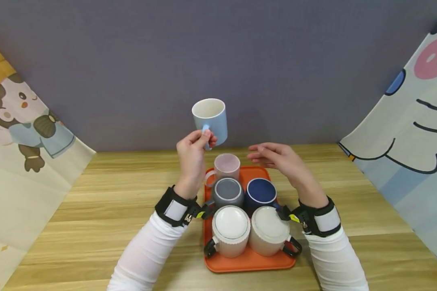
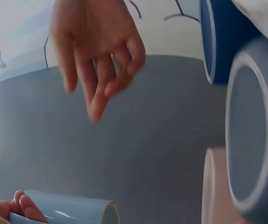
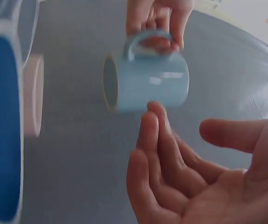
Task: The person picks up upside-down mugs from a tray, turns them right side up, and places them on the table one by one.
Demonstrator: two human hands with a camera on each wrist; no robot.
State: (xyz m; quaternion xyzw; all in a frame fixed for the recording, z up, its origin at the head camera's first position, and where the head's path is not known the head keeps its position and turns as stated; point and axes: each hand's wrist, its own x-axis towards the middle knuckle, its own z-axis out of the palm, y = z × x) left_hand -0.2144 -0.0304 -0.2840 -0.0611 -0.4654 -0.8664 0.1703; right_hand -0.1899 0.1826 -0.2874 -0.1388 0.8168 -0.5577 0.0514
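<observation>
My left hand (image 1: 194,155) grips a light blue mug (image 1: 218,125) by its handle, high above the far end of an orange tray (image 1: 249,264). The mug stands nearly upright, its pale inside showing in the head view. To the right, my right hand (image 1: 276,157) hovers apart from the mug with its fingers extended. Seen by the right wrist camera, the thumb of this hand (image 3: 194,172) is spread from the fingers, and nothing lies between them. A pink mug (image 1: 227,165) stands on the tray just below the held one.
Nearer on the tray are a grey mug (image 1: 228,194) and a navy mug (image 1: 261,192), both bottom up. Two whitish mugs (image 1: 231,234) with black handles stand upside down at the front. A grey wall panel (image 1: 149,81) rises behind the wooden table (image 1: 105,210).
</observation>
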